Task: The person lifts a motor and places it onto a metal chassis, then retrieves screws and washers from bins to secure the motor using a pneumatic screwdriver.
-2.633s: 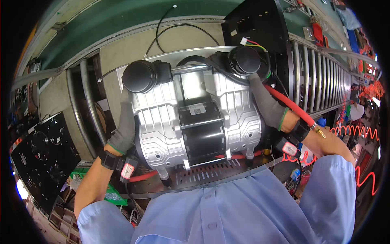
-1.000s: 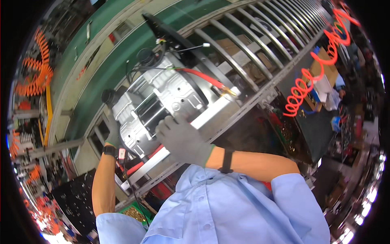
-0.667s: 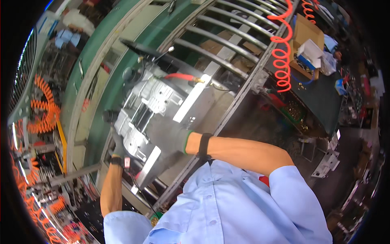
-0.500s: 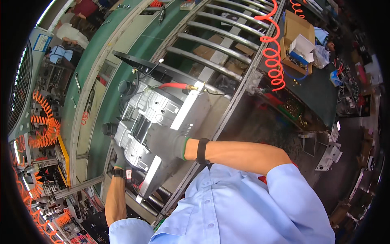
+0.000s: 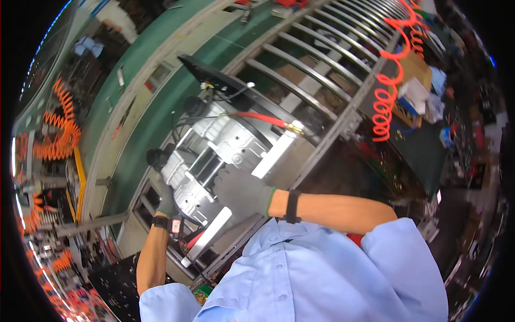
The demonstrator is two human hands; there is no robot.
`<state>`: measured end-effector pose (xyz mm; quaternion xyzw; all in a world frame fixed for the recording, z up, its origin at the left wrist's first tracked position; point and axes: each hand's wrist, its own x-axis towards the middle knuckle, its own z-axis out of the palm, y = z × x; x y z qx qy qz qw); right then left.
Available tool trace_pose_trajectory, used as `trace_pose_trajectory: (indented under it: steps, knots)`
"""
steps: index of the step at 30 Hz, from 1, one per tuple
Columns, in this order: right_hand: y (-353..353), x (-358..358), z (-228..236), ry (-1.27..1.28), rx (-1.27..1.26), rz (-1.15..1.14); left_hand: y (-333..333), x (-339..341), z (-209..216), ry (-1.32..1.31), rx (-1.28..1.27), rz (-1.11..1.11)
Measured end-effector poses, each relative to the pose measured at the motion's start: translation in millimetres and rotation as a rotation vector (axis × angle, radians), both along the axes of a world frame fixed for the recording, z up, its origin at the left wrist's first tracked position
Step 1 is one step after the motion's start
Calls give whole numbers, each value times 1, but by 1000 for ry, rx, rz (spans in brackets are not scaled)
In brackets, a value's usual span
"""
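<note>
A silver, ribbed metal machine [image 5: 236,140] with two finned blocks sits tilted across the picture in a white-edged metal frame [image 5: 276,155]. A red hose [image 5: 260,118] with a brass fitting [image 5: 293,127] runs over its far end. My right hand [image 5: 242,190], in a grey glove, is closed over the machine's near side, its fingertips curled by the gap between the blocks. At the left end, my grey-gloved left hand [image 5: 165,197] wraps the machine's side below a round black part [image 5: 156,158]. Some of the left fingers are hidden. A black panel [image 5: 214,80] rises behind the machine.
Steel rollers [image 5: 308,70] of a conveyor stretch away to the upper right. Beyond lies a green bench [image 5: 120,99]. A coiled red air hose [image 5: 382,115] hangs at the right, near an open cardboard box [image 5: 416,70]. Orange coiled hoses [image 5: 59,142] hang at the left.
The whole view has shifted, so machine, rollers and bench appear further right and lower. Both hands stay on the machine. The right hand's fingers sit near the same gap.
</note>
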<state>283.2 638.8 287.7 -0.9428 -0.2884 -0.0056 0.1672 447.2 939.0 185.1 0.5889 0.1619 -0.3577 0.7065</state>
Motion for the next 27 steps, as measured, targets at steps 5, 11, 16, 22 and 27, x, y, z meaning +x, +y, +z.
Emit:
trace_pose_trajectory:
  steps: [5,11,16,22,27]
  knots:
    - [0,6,5,0,-9,-11,-1,-3,-8,-96,162,113]
    - [10,3,10,-72,-38,-85,31,12,-37,-713,671,23]
    - [14,1,13,-110,-160,-23,11,-10,-5,45,142,71]
    - [20,0,14,-67,-180,-22,-18,-47,64,-119,-3,-205]
    - [16,-6,9,-113,-150,-17,-13,-33,52,-107,55,-258]
